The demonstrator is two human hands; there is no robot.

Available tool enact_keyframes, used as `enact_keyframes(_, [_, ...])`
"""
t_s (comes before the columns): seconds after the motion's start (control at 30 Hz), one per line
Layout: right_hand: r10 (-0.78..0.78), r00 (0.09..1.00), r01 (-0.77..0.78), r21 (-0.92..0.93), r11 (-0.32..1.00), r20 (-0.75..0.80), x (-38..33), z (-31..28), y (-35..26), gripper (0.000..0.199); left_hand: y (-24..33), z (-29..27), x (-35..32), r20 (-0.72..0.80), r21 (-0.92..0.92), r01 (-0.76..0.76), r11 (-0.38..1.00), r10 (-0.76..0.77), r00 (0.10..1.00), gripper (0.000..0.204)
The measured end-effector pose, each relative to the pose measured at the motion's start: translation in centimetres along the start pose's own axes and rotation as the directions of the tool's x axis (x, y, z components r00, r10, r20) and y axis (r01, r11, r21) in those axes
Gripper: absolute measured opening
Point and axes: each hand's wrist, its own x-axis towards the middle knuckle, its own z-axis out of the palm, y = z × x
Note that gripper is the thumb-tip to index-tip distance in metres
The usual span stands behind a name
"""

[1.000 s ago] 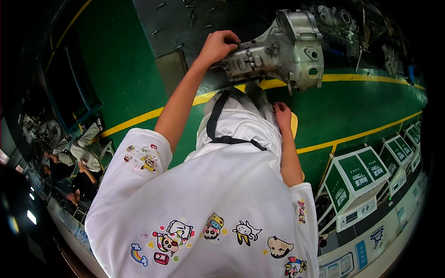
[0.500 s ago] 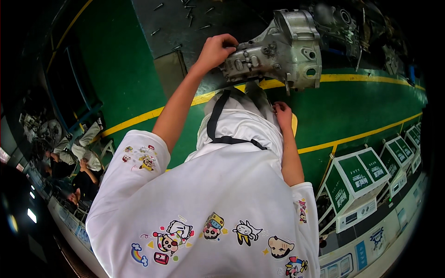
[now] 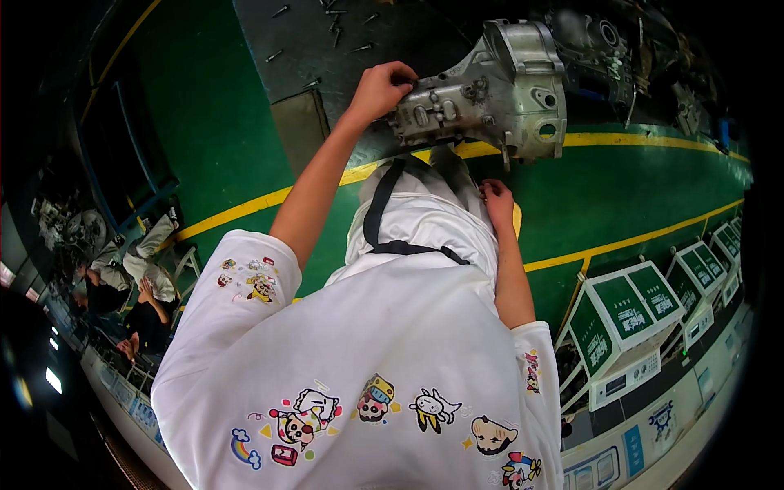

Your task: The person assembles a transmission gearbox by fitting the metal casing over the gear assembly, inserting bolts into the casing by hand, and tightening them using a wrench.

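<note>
A grey metal gearbox housing (image 3: 457,102) lies on its side at the front of the dark workbench (image 3: 298,37), its wide flanged end to the right. My left hand (image 3: 382,91) is at the housing's narrow left end. Its fingers are curled and closed against the upper edge; whatever may be pinched between the fingertips is hidden. Lower down on the right, my right hand (image 3: 497,202) rests beside my thigh, apart from the housing. Its fingers are loosely bent and show only in part, with nothing visible in them.
Several loose bolts (image 3: 336,37) lie on the bench beyond my left hand. More metal castings (image 3: 600,57) stand at the back right. Green-and-white machines (image 3: 629,314) line the right side. Seated people (image 3: 151,306) are at the far left, near a blue metal frame (image 3: 135,135).
The view has shifted very slightly. Both hands and the gearbox housing keep nearly the same places.
</note>
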Motion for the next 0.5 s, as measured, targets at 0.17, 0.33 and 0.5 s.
enact_keyframes(0.17, [-0.021, 1.000, 0.021, -0.051, 0.999, -0.002, 0.3, 0.3, -0.3, 0.019, -0.3, -0.2, 0.7, 0.045, 0.091, 0.025, 0.996, -0.029, 0.999, 0.025])
enact_keyframes(0.33, [-0.005, 1.000, 0.004, -0.041, 0.999, -0.023, -0.2, 0.3, -0.9, 0.020, -1.5, -0.6, 2.1, -0.040, -0.211, 0.117, 0.970, -0.128, 0.991, 0.022])
enact_keyframes(0.5, [-0.029, 0.999, 0.027, -0.092, 0.995, -0.023, -1.1, 0.5, -0.2, 0.020, -9.7, -4.5, 6.4, -0.406, -0.141, 0.161, 0.977, -0.205, 0.891, 0.021])
